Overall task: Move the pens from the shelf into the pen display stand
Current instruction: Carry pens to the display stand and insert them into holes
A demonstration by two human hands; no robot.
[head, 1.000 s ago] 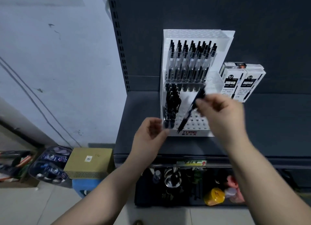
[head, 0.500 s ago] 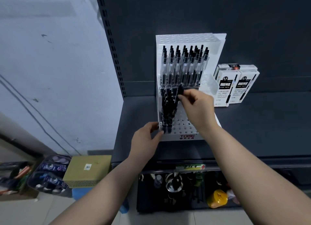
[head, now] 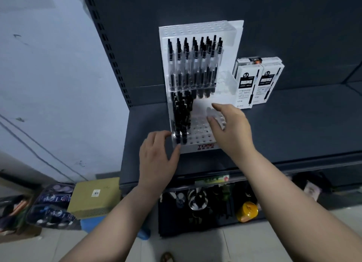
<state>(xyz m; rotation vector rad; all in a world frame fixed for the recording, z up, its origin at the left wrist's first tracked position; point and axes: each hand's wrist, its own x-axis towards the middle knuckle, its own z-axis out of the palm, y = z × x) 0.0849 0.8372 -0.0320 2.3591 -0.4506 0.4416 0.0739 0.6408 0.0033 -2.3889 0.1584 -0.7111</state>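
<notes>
My right hand (head: 231, 128) holds nothing: the fingers are spread and relaxed, hovering over the right part of the lower tier of the white pen display stand (head: 205, 146). My left hand (head: 156, 160) is released too, its fingers loosely curved at the stand's near left corner, the thumb just beside the base; I cannot tell whether it touches. In the lower tier a cluster of black pens (head: 182, 117) stands upright on the left side, with bare holes to its right under my right hand. The tier above holds rows of clear-barrelled pens (head: 194, 66). The stand sits on the dark shelf (head: 293, 128), and two white pen boxes (head: 258, 81) stand just right of it. Down on the floor to the left lies a cardboard box (head: 94, 197).
</notes>
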